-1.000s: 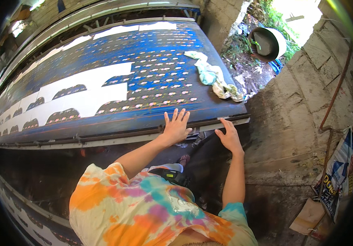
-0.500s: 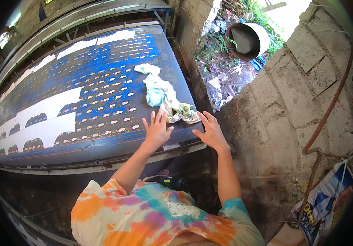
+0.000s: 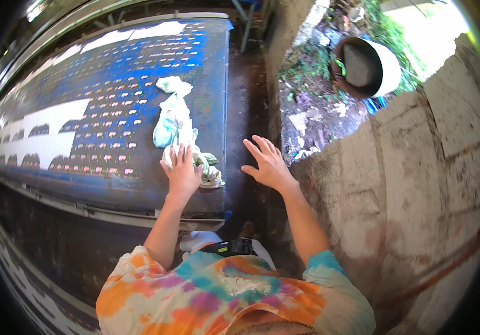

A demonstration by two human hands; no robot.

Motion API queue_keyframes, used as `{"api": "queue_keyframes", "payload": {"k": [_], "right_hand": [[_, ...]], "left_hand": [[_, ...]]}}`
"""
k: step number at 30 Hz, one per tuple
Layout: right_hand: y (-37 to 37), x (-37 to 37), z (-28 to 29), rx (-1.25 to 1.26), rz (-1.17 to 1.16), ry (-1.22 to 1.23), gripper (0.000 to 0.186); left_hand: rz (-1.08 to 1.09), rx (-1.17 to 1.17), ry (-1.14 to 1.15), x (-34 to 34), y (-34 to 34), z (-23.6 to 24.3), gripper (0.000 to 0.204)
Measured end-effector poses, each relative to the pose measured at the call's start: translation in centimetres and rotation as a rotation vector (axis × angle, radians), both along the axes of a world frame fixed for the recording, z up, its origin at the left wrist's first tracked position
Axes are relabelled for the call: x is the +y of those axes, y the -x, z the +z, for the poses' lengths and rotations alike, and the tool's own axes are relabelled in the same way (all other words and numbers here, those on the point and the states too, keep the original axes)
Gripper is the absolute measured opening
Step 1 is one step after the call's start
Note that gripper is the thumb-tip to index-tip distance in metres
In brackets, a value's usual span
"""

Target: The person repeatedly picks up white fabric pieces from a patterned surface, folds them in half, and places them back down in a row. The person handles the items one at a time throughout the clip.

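Note:
A long dark printing table (image 3: 139, 192) with blue stains and rows of small coloured prints stretches away to the left. On its right end lies a crumpled, stained cloth (image 3: 180, 120), white with pale green and turquoise parts. My left hand (image 3: 182, 174) is over the near part of this cloth, fingers spread; whether the fingertips touch it I cannot tell. Out past the table's right edge, my right hand (image 3: 269, 163) hangs in the air above the gap, its fingers apart and nothing in them.
White cut sheets (image 3: 56, 125) lie on the table's left part. A rough block wall (image 3: 357, 178) stands close on the right. Through a broken opening I see a rusty-mouthed white drum (image 3: 382, 67) among rubble and plants. A dark narrow gap (image 3: 245, 100) runs beside the table.
My view and body have turned and shifted to the right, so the table sits further left. My right hand has moved away from the cloth, past the table edge. The cloth lies much as before.

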State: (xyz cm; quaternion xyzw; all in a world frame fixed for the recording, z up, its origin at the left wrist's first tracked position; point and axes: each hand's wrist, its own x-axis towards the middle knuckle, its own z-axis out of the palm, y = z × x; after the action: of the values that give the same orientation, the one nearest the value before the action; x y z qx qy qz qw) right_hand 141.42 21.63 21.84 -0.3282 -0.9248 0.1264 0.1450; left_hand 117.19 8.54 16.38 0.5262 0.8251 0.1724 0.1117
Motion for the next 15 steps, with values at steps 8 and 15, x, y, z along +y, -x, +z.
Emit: {"api": "queue_keyframes", "payload": {"k": [8,15], "right_hand": [[2.7,10.6,2.2,-0.008,0.242,-0.011,0.072],[10.2,19.1,-0.8,-0.044,0.481,-0.004,0.076]], "left_hand": [[0.286,0.050,-0.027,2.5,-5.1,2.7,0.073],[0.565,0.024,0.005,8.6,-3.4,2.8,0.070]]}}
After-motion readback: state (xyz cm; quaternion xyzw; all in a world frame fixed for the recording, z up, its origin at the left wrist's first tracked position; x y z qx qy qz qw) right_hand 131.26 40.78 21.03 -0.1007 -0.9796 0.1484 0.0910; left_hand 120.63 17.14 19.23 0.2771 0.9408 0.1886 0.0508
